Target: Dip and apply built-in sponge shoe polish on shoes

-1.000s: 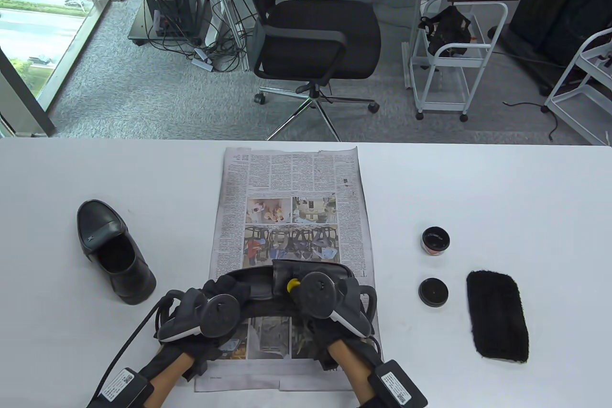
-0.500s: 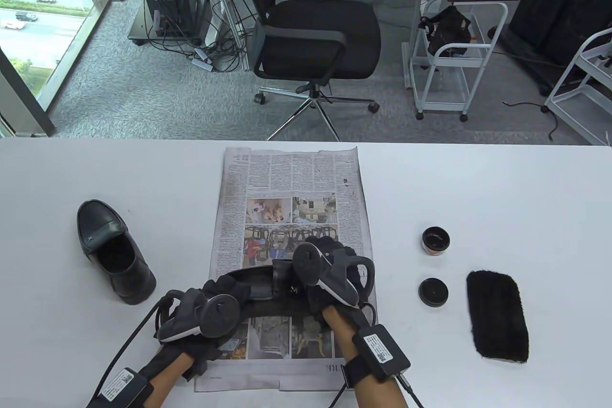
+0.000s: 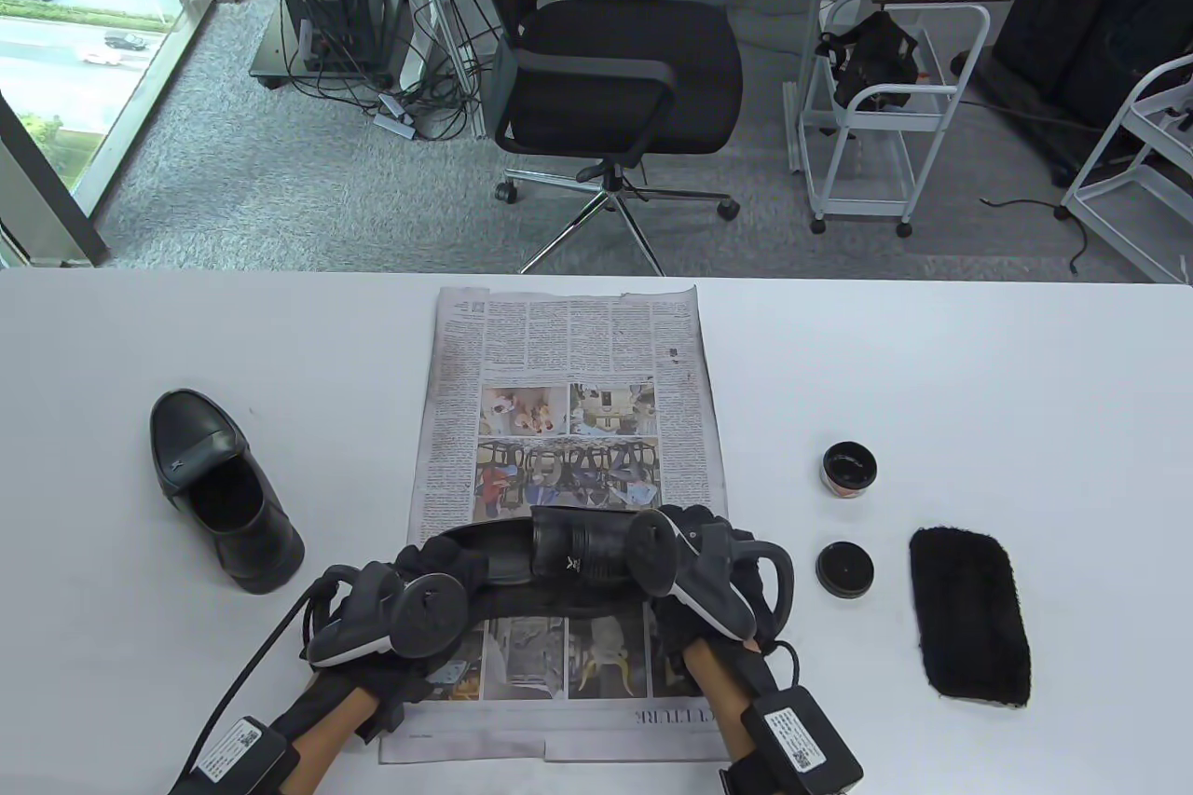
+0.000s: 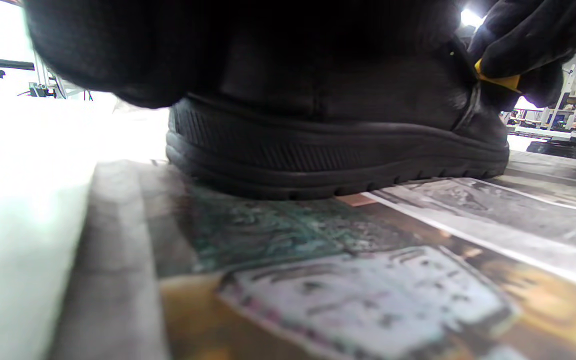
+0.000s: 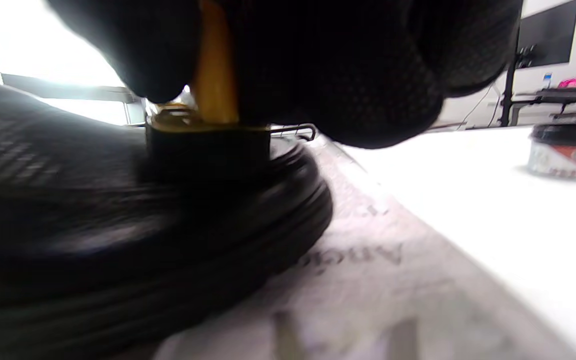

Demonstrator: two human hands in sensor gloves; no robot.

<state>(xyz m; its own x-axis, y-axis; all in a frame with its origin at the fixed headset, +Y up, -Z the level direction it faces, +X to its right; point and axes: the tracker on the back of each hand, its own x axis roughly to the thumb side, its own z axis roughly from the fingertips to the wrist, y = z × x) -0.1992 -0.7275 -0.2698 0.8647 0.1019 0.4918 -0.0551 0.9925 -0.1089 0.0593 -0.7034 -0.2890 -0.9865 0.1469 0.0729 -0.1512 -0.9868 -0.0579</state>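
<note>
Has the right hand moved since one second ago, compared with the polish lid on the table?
Yes. The right hand has shifted rightward along the shoe toward its toe, ending closer to the polish lid, after a brief swing farther up the newspaper.

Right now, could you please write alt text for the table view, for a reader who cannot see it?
Two gloved hands work on a black shoe lying on a newspaper: the left hand holds its heel end, the right hand is at its toe. Another shoe stands left; an open polish tin, its lid and a black cloth lie right.
</note>
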